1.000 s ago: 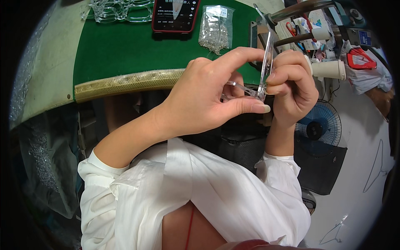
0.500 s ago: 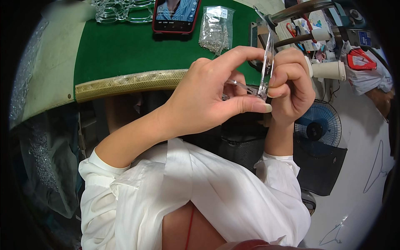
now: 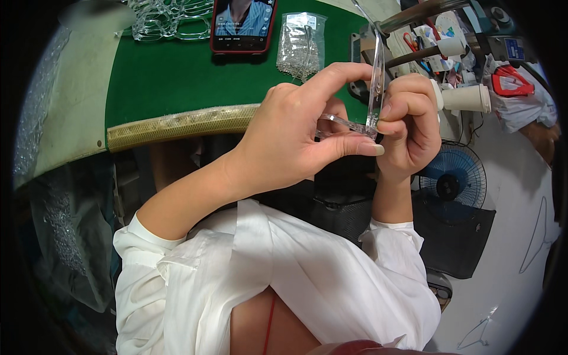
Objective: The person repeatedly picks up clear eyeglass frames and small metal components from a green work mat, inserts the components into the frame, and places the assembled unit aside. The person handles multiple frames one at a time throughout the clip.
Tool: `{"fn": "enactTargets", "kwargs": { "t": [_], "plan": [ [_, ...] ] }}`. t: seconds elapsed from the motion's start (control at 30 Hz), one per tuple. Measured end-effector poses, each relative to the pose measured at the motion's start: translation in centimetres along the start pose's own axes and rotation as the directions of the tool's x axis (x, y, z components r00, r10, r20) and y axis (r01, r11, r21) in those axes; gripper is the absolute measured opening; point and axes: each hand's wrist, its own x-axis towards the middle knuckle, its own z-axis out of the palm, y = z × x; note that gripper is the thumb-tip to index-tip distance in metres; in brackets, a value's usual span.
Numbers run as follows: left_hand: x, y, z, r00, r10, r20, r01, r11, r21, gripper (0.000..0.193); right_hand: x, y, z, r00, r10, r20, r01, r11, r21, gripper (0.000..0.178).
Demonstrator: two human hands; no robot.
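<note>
My left hand [image 3: 281, 133] holds a clear plastic glasses frame [image 3: 345, 122] between thumb and fingers. One of its temples [image 3: 377, 74] stands up beside my left index fingertip, reaching toward the far edge of the view. At the temple's lower end, by the hinge, the curled fingers of my right hand [image 3: 414, 121] are pinched together against the frame. Whatever sits between those right fingertips is too small or hidden to make out. Beyond my hands, a clear bag of small metal pieces [image 3: 294, 54] lies on the green mat [image 3: 171, 80].
A red-cased phone [image 3: 241, 44] and several clear glasses frames [image 3: 168, 21] lie at the far side. A gold mesh strip [image 3: 183, 131] edges the table. On the right are metal bars [image 3: 423, 16], a white cup [image 3: 467, 99], a plastic bag [image 3: 520, 112] and a blue fan [image 3: 452, 177].
My right hand has shifted slightly left, with the glasses frame held much as before. Phone and bag of metal pieces appear a little farther left and nearer the top or lower as the view moved.
</note>
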Motion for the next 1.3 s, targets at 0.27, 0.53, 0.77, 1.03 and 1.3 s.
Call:
{"fn": "enactTargets", "kwargs": {
  "t": [0.27, 0.53, 0.77, 1.03, 1.3],
  "plan": [
    [0.6, 0.1, 0.6, 0.999, -0.023, 0.037, 0.029, 0.983, -0.179, 0.067, -0.9, 0.4, 0.3, 0.973, 0.111, -0.202, -0.081, 0.985, 0.153, 0.037],
    [2.2, -0.8, 1.4, 1.000, 0.027, 0.005, -0.025, 0.970, -0.241, 0.067, -1.4, -0.5, -0.7, 0.896, 0.439, 0.073, -0.408, 0.747, 0.525, 0.034],
    [6.9, -3.2, 4.9, 0.985, 0.160, -0.061, -0.162, 0.986, -0.029, 0.025, -0.3, 0.7, -5.3, 0.824, 0.554, -0.122, -0.447, 0.766, 0.461, 0.024],
    [12.9, -4.5, 8.4, 0.971, 0.234, -0.042, -0.237, 0.968, -0.085, 0.005, 1.2, 6.3, -11.6, 0.796, 0.557, -0.237, -0.437, 0.800, 0.412, 0.023],
    [16.0, -6.0, 9.9, 0.970, 0.224, -0.089, -0.232, 0.968, -0.095, 0.008, 6.4, 5.6, -17.4, 0.659, 0.125, -0.742, -0.028, 0.990, 0.142, 0.015]
  ]
}}
